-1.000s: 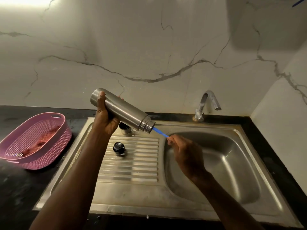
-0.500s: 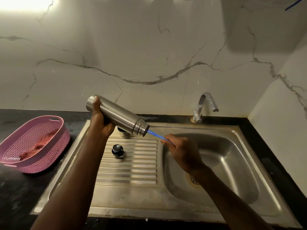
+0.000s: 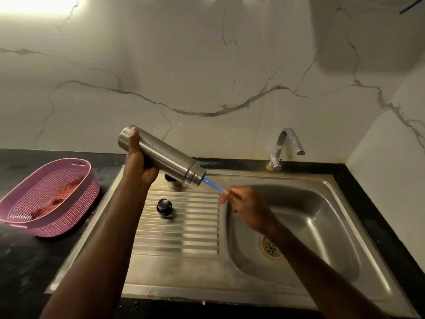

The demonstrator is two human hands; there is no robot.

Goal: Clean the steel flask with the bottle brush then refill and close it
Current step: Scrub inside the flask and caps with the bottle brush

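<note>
From the head view, the left hand (image 3: pixel 140 164) grips the steel flask (image 3: pixel 161 156) near its base, tilted mouth-down over the drainboard (image 3: pixel 179 229), while the right hand (image 3: pixel 243 203) pinches the bottle brush's blue handle (image 3: pixel 211 183), showing slightly more than half a second ago.

1 flask (image 3: pixel 165 157), 1 brush (image 3: pixel 212 184), 2 caps (image 3: pixel 164 206) (image 3: pixel 171 180), 1 basket (image 3: pixel 76 194), 1 tap (image 3: pixel 286 146), 1 sink (image 3: pixel 340 203).

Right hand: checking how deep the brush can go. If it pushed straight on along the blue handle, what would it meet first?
Likely the steel flask, at its open mouth; the right hand lines up with it, though depth is unclear.
</note>
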